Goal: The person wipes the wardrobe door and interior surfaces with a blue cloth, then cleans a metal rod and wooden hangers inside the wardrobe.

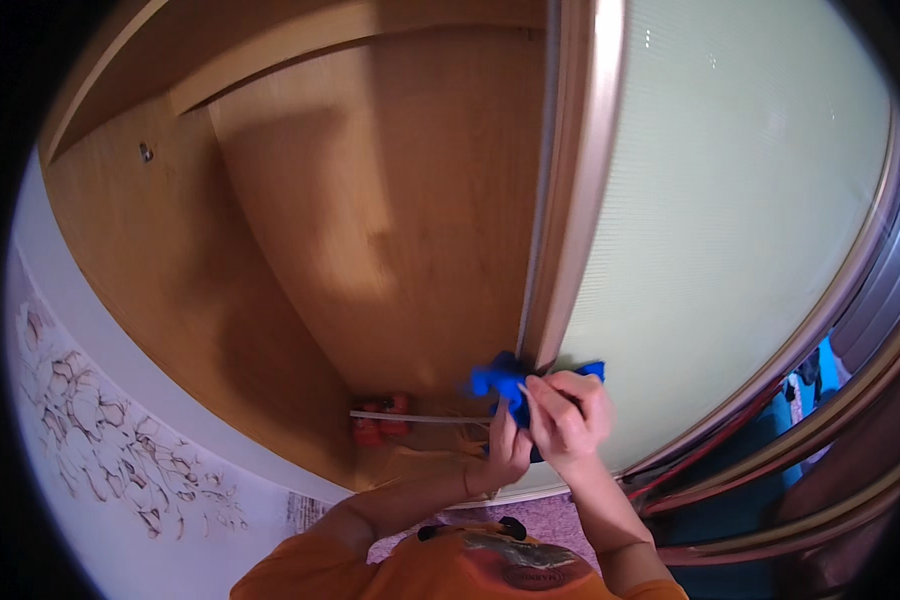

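Observation:
A bright blue cloth [502,382] is bunched up in front of me, beside the lower part of the sliding door's metallic frame [573,180]. My right hand [572,415] is closed on it with bent fingers, and a corner of the cloth sticks out past the knuckles. Just left of it and lower, my left hand [510,452] pinches the cloth from below, its fingers pointing up. The two hands nearly touch. Folds and fingers hide part of the cloth, and its left end is blurred.
Left of the frame stands an open wooden wardrobe [450,200] with a red object [378,425] at its bottom. The pale green door panel [730,200] fills the right. A patterned white wall [120,440] is at the far left. Clothes [815,375] show at the right.

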`<action>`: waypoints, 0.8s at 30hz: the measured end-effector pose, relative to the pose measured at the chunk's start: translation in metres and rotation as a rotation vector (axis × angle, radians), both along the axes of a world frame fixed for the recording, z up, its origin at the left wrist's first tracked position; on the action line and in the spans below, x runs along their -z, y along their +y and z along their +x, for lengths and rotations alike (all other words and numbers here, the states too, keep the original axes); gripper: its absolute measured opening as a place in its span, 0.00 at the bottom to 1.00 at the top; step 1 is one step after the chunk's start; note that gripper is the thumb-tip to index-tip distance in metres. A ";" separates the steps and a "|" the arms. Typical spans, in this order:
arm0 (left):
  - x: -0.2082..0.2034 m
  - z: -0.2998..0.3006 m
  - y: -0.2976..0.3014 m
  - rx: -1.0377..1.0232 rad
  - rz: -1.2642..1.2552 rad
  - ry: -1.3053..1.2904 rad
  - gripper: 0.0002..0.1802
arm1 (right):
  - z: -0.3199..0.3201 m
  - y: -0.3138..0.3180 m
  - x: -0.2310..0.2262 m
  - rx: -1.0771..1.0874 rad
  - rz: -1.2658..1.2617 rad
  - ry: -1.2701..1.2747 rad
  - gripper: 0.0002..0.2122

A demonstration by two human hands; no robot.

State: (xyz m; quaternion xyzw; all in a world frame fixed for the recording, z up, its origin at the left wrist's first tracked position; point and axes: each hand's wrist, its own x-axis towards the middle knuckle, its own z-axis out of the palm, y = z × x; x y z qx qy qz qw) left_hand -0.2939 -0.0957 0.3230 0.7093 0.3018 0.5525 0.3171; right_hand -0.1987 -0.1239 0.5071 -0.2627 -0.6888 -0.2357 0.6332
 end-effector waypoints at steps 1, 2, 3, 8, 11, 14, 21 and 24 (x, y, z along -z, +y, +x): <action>-0.010 -0.003 0.009 0.007 0.013 -0.046 0.35 | -0.002 -0.003 -0.013 -0.011 0.010 0.003 0.15; -0.042 -0.001 0.014 0.040 0.032 -0.106 0.36 | 0.000 -0.005 -0.028 0.024 0.015 -0.015 0.15; -0.077 -0.002 0.018 0.073 0.053 -0.165 0.36 | 0.000 -0.006 -0.041 0.053 0.015 -0.019 0.15; -0.230 -0.009 0.037 0.070 0.511 -0.180 0.34 | -0.009 0.002 -0.112 0.198 0.213 0.055 0.14; -0.307 -0.002 0.044 0.136 0.645 -0.225 0.34 | -0.006 0.008 -0.159 0.328 0.333 0.118 0.11; -0.325 -0.010 0.058 0.158 0.724 -0.244 0.35 | -0.018 0.015 -0.173 0.245 0.209 0.286 0.10; -0.140 -0.010 0.063 0.105 0.463 -0.139 0.35 | -0.014 0.017 -0.045 0.315 0.175 -0.045 0.13; -0.039 -0.022 0.045 0.123 0.261 -0.089 0.35 | -0.013 0.015 0.037 0.267 0.017 -0.143 0.14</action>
